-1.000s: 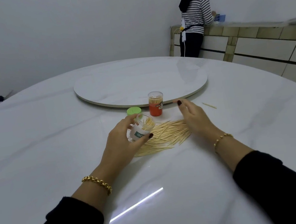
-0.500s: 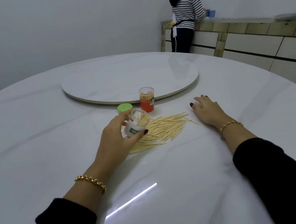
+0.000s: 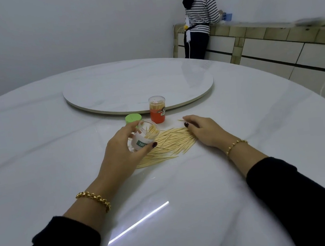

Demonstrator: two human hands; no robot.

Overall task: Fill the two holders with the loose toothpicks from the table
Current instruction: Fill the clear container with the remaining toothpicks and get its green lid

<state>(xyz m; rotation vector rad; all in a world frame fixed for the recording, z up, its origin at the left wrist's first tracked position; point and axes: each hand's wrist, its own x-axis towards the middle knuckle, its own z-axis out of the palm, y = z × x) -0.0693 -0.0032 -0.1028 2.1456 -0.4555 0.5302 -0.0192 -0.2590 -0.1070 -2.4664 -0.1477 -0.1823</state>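
Right now your left hand (image 3: 119, 149) grips the clear holder (image 3: 145, 138), fingers and thumb curled round its wall. The holder is tilted, its open mouth turned to the right and away from you, and some toothpicks lie inside it. It sits at the left edge of the loose toothpicks (image 3: 172, 143); whether its base touches the surface (image 3: 37, 151) you cannot tell from this view.

Your right hand (image 3: 207, 131) lies low on the surface with relaxed, nearly straight fingers and holds nothing. Its thumb side is against the right edge of the pile. One stray toothpick (image 3: 181, 120) lies just beside its fingertips, apart from the rest.

The pile itself fans out on the surface between your two hands, most sticks running roughly the same way.

Beyond it the orange holder (image 3: 157, 113) stands upright, packed with toothpicks, just in front of the round turntable (image 3: 138, 84). A green lid (image 3: 133, 118) rests flat to its left, close behind your left fingers.

Both wrists carry a gold bracelet (image 3: 94, 200). Far back, a person in a striped top (image 3: 200, 16) stands at a cabinet along the wall.
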